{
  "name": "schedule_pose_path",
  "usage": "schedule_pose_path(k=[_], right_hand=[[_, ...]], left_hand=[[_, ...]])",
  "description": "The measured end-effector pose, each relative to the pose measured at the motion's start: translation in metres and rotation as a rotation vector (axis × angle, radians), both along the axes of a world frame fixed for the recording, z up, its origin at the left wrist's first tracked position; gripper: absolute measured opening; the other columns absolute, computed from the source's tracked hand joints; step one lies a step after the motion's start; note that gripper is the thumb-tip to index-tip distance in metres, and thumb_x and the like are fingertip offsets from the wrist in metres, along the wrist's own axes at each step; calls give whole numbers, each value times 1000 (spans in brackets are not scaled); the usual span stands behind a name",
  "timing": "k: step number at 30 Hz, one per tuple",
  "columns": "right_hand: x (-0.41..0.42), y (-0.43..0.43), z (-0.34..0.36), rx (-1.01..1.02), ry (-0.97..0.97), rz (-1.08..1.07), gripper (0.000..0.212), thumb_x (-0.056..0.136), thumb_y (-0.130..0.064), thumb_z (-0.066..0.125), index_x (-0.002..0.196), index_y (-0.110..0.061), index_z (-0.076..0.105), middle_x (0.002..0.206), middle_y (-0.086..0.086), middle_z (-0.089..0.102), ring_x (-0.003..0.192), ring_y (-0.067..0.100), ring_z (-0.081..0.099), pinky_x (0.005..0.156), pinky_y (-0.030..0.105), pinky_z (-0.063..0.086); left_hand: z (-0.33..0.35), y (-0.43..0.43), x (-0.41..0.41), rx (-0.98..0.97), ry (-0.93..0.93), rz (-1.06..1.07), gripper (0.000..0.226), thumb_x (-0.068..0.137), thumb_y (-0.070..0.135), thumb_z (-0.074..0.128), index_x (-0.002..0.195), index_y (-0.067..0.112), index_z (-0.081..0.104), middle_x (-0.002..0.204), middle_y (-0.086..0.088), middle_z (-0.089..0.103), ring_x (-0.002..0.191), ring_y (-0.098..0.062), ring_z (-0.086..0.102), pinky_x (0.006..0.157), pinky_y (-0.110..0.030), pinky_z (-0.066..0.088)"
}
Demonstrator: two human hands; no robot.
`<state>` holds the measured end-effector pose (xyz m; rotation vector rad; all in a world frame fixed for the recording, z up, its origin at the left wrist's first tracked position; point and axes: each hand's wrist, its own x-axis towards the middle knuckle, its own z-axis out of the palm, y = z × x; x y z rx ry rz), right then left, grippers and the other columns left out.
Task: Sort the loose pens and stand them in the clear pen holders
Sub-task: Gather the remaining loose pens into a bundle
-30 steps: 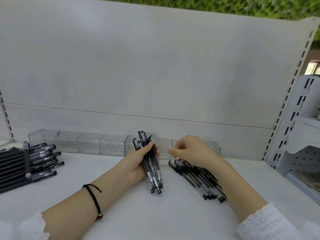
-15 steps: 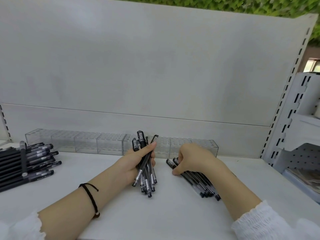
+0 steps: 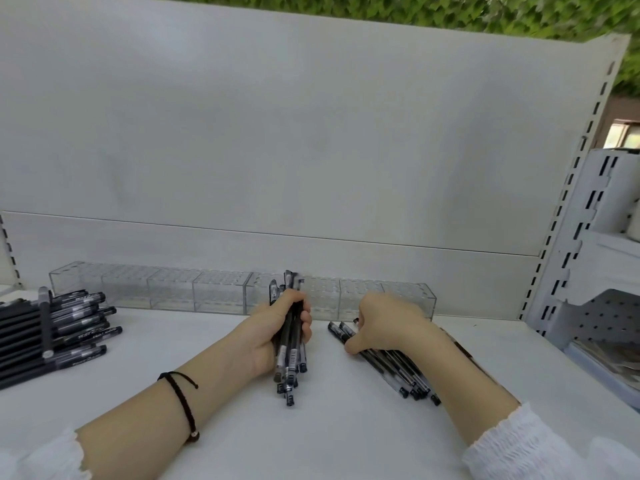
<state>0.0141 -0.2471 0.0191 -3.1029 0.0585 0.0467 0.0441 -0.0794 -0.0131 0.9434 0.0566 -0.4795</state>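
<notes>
Pen bundle clenched in left hand; right hand curled around loose pens.

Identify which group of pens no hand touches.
The dark stack at far left; the left hand grips the middle bundle, the right hand touches the right pile.

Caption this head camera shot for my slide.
Left hand grips a pen bundle, right hand touches loose pens, before clear holders.

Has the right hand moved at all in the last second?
Yes. Measured against the clear pen holders, the right hand has dropped lower and nearer the person, from in front of the holders down onto the loose pens.
</notes>
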Motion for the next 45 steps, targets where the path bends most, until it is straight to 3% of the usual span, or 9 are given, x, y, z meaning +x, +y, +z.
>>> schedule_pose_path(k=[9,13,17,22,31,34,38,42,45], right_hand=[[-1,6,-1,-14,-32,-3,34,76,-30,66,63,-18,37,65,-3,43,72,23,48,54,22,28],[1,5,-2,64,-43,-1,18,75,-30,66,70,-17,53,69,-2,53,71,22,52,56,22,33],[3,2,-2,271,-2,40,34,73,-18,65,54,-18,38,52,1,42,57,20,41,57,26,30],[2,-2,7,654,-12,56,19,79,-18,74,72,-12,58,50,0,51,37,8,41,42,17,32],[8,13,2,1386,-37,135,12,89,-9,67,78,-4,65,56,3,63,41,7,48,40,17,39],[10,17,-3,1430,-75,103,12,89,-9,67,89,2,65,74,13,69,45,7,53,41,17,42],[12,16,-5,1349,-134,72,18,86,-13,72,92,2,66,81,24,65,47,11,48,39,18,35],[9,14,-4,1300,-153,66,16,84,-17,74,88,-5,65,55,-3,53,42,6,38,38,18,25],[5,14,-2,1289,-133,87,14,85,-22,73,85,-9,67,62,-4,55,43,6,35,39,19,23]], left_hand=[[0,1,-1,7,-43,-32,14,82,9,71,74,4,60,67,-5,57,48,-11,54,42,-20,48],[1,2,-2,6,-32,-30,18,85,11,69,70,4,60,64,-7,57,48,-13,54,43,-21,49],[0,2,-2,21,-27,-31,21,87,13,68,70,3,60,62,-8,57,49,-15,55,45,-23,50],[0,3,-2,46,-45,-54,23,87,19,68,71,5,59,61,-8,56,49,-16,54,46,-23,51],[1,1,-7,96,-179,-127,25,84,28,65,72,6,62,70,-9,60,55,-18,60,50,-26,54],[1,0,-10,113,-224,-134,36,91,28,59,64,10,72,74,-9,68,60,-19,63,51,-25,54],[3,-1,-13,125,-213,-112,25,93,27,59,80,6,66,74,-10,66,55,-17,64,47,-24,53],[3,-1,-13,171,-214,-119,26,92,31,59,96,6,67,70,-7,64,54,-16,62,49,-25,54],[2,-1,-13,189,-225,-136,29,92,35,59,96,7,68,71,-5,64,59,-15,61,52,-24,54]])
